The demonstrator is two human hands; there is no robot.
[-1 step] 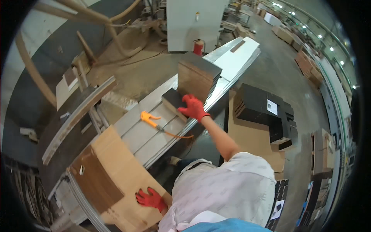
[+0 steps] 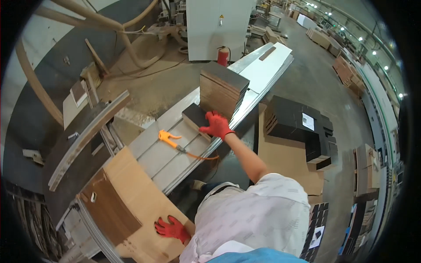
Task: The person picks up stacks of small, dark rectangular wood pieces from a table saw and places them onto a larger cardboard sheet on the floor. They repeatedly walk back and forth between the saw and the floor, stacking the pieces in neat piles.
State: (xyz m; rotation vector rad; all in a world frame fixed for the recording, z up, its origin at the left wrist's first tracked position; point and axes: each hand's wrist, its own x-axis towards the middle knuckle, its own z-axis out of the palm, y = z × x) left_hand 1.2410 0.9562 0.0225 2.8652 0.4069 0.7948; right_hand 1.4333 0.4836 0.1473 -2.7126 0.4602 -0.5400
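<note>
My right hand [image 2: 217, 124], in a red glove, reaches over the metal-topped bench. Its fingers and thumb curl over the right end of a low stack of dark boards [image 2: 193, 115]. Directly behind that stands a taller stack of dark-topped boards [image 2: 222, 83] with brown sides. An orange air blow gun [image 2: 168, 137] lies on the bench to the left, its thin hose trailing toward the near edge. My left hand [image 2: 172, 229], also red-gloved, rests flat with fingers spread on a cardboard sheet [image 2: 144, 193], beside a brown wood-grain panel [image 2: 109, 204].
Long white panels [image 2: 265, 65] extend along the bench's far end. On the right, black boards [image 2: 287, 118] are stacked on cardboard. A red fire extinguisher [image 2: 222, 56] stands by a pale cabinet [image 2: 217, 30]. A curved machine edge [image 2: 87, 140] and thick hoses [image 2: 39, 83] are at left.
My right hand's fingers have come down slightly and drawn in at the end of the low board stack. The left hand stays flat on the cardboard. The view has shifted a little.
</note>
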